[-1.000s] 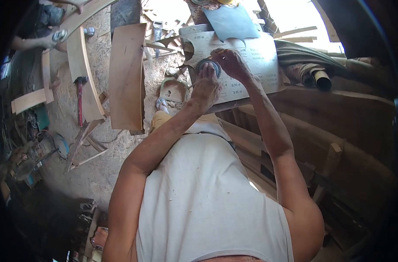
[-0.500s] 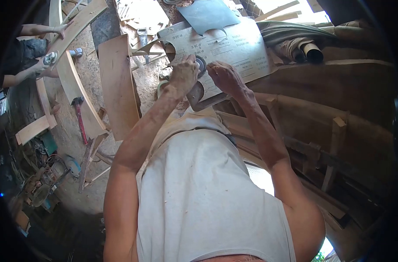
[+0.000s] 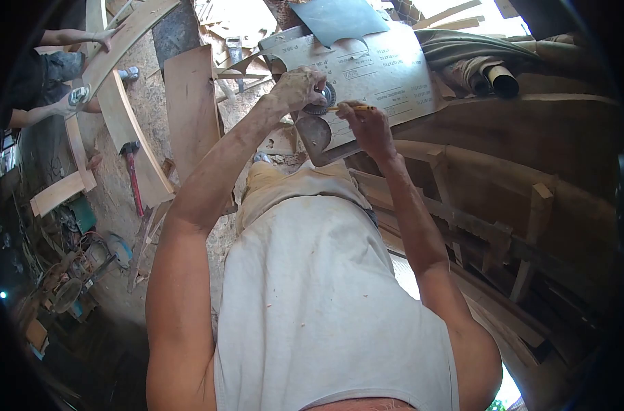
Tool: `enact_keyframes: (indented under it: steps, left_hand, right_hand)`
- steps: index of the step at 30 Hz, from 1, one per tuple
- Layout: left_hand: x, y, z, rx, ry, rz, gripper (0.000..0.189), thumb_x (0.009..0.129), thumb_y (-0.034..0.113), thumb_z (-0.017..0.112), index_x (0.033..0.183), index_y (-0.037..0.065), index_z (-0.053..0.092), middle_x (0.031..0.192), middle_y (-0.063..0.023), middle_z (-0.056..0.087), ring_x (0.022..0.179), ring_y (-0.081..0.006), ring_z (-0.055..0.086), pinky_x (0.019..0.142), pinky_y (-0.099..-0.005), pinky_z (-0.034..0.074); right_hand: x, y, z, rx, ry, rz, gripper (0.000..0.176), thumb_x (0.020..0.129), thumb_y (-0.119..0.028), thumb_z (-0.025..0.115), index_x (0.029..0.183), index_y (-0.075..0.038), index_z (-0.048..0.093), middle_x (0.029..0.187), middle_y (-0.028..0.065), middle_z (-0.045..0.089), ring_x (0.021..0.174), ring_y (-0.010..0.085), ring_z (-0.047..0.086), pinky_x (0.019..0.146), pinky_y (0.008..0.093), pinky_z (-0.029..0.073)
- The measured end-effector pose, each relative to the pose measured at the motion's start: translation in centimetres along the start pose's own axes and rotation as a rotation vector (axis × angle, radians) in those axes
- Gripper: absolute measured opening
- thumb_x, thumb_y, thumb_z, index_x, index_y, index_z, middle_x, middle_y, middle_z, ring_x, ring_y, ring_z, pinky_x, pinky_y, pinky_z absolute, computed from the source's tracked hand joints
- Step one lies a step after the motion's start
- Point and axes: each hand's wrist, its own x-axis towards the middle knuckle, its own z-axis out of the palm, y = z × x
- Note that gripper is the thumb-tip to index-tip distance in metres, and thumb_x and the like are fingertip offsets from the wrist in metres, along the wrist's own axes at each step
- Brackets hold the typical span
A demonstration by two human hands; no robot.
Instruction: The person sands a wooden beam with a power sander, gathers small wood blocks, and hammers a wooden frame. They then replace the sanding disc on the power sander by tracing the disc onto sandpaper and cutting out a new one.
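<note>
A printed sheet (image 3: 394,75), marked with lettering like sandpaper backing and scalloped by round cut-outs, lies in front of me. On its near left part sits a dark disc with a ridged rim (image 3: 329,96). My left hand (image 3: 300,89) grips this disc from the left, fingers curled over its top; the thumb is partly hidden. Just right of it, my right hand (image 3: 371,129) pinches a yellow pencil (image 3: 358,107), whose tip points left at the disc's edge. A curved flap of the sheet (image 3: 315,133) juts out below the disc.
A blue-grey sheet piece (image 3: 339,24) lies on the far edge. At left, another person's hand (image 3: 105,38) rests on a curved board (image 3: 130,34). A red-handled hammer (image 3: 132,178) and a wide plank (image 3: 192,109) lie nearer. Wooden framing (image 3: 538,205) stands right.
My right hand has drawn slightly right and down from the disc, and the pencil now shows in it. My left hand stays at the disc. The whole view has shifted slightly.
</note>
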Motion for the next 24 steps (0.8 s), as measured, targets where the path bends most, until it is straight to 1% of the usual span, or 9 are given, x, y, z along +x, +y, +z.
enact_keyframes:
  steps: [4, 6, 7, 10, 13, 16, 19, 22, 24]
  left_hand:
    - [0.1, 0.4, -0.7, 0.007, -0.035, -0.02, 0.04, 0.078, 0.034, 0.086, 0.104, 0.008, 0.071, 0.106, -0.013, 0.072, 0.108, -0.0317, 0.069, 0.094, -0.0441, 0.055]
    - [0.3, 0.3, -0.8, 0.011, -0.087, -0.047, 0.043, 0.078, 0.036, 0.086, 0.108, 0.009, 0.072, 0.11, -0.0144, 0.072, 0.113, -0.0327, 0.068, 0.098, -0.0447, 0.054]
    - [0.3, 0.1, -0.7, 0.012, -0.074, -0.036, 0.042, 0.077, 0.035, 0.086, 0.106, 0.009, 0.072, 0.109, -0.0139, 0.072, 0.11, -0.0322, 0.068, 0.095, -0.0448, 0.055]
    - [0.2, 0.3, -0.6, 0.008, -0.041, -0.022, 0.04, 0.075, 0.033, 0.086, 0.103, 0.009, 0.071, 0.106, -0.013, 0.071, 0.106, -0.0316, 0.069, 0.091, -0.045, 0.055]
    - [-0.1, 0.4, -0.6, -0.006, -0.02, -0.03, 0.04, 0.075, 0.033, 0.086, 0.103, 0.01, 0.071, 0.107, -0.0133, 0.071, 0.106, -0.0321, 0.069, 0.091, -0.045, 0.055]
    - [0.1, -0.1, -0.3, -0.003, -0.001, 0.007, 0.039, 0.076, 0.033, 0.085, 0.103, 0.009, 0.07, 0.106, -0.0135, 0.071, 0.106, -0.0327, 0.069, 0.091, -0.0453, 0.055]
    - [0.1, -0.2, -0.1, 0.013, 0.004, 0.021, 0.038, 0.077, 0.032, 0.085, 0.103, 0.009, 0.07, 0.106, -0.0132, 0.07, 0.105, -0.0328, 0.069, 0.092, -0.0455, 0.055]
    - [0.0, -0.2, -0.1, 0.01, -0.005, 0.013, 0.035, 0.078, 0.03, 0.084, 0.102, 0.008, 0.069, 0.105, -0.0127, 0.07, 0.105, -0.0326, 0.069, 0.092, -0.0453, 0.055]
    - [0.0, -0.2, 0.0, 0.001, 0.01, 0.019, 0.034, 0.079, 0.029, 0.084, 0.101, 0.007, 0.069, 0.104, -0.0125, 0.071, 0.105, -0.0324, 0.069, 0.092, -0.0452, 0.055]
  right_hand:
    - [-1.0, 0.1, 3.8, 0.142, -0.003, 0.008, 0.023, 0.104, -0.022, 0.065, 0.11, -0.004, 0.077, 0.088, 0.0169, 0.076, 0.075, 0.0327, 0.074, 0.07, 0.04, 0.057]
    - [-0.9, -0.2, 5.0, 0.13, 0.023, -0.044, 0.021, 0.103, -0.019, 0.065, 0.113, -0.004, 0.076, 0.091, 0.0167, 0.076, 0.078, 0.0338, 0.074, 0.072, 0.0412, 0.056]
    - [-0.9, -0.4, 5.5, 0.124, 0.037, -0.071, 0.021, 0.103, -0.017, 0.065, 0.114, -0.004, 0.075, 0.093, 0.0167, 0.076, 0.08, 0.0344, 0.073, 0.073, 0.0418, 0.056]
    - [-0.6, 0.2, 6.9, 0.048, 0.108, -0.313, 0.019, 0.102, -0.012, 0.064, 0.116, -0.003, 0.073, 0.1, 0.0179, 0.074, 0.089, 0.0366, 0.072, 0.078, 0.0441, 0.056]
    - [-1.2, 0.6, 7.0, 0.01, 0.037, -0.279, 0.019, 0.101, -0.009, 0.063, 0.117, -0.002, 0.071, 0.108, 0.0184, 0.073, 0.098, 0.038, 0.07, 0.083, 0.0453, 0.056]
    - [-1.3, 0.3, 6.1, 0.04, 0.033, -0.23, 0.018, 0.1, -0.007, 0.064, 0.116, -0.002, 0.071, 0.107, 0.0181, 0.073, 0.097, 0.0381, 0.071, 0.083, 0.0453, 0.056]
    - [-1.2, 0.2, 4.9, 0.044, 0.038, -0.222, 0.02, 0.102, -0.014, 0.063, 0.115, -0.001, 0.072, 0.1, 0.0188, 0.075, 0.091, 0.0373, 0.073, 0.08, 0.044, 0.056]
    - [-1.2, -0.6, 3.4, 0.071, -0.057, 0.103, 0.029, 0.105, -0.024, 0.062, 0.112, 0.001, 0.075, 0.09, 0.0196, 0.076, 0.083, 0.0359, 0.074, 0.078, 0.0434, 0.057]
    - [-1.2, 0.4, 3.1, 0.026, -0.02, 0.066, 0.034, 0.105, -0.029, 0.061, 0.11, 0.001, 0.076, 0.087, 0.0196, 0.076, 0.08, 0.0353, 0.075, 0.078, 0.0432, 0.058]
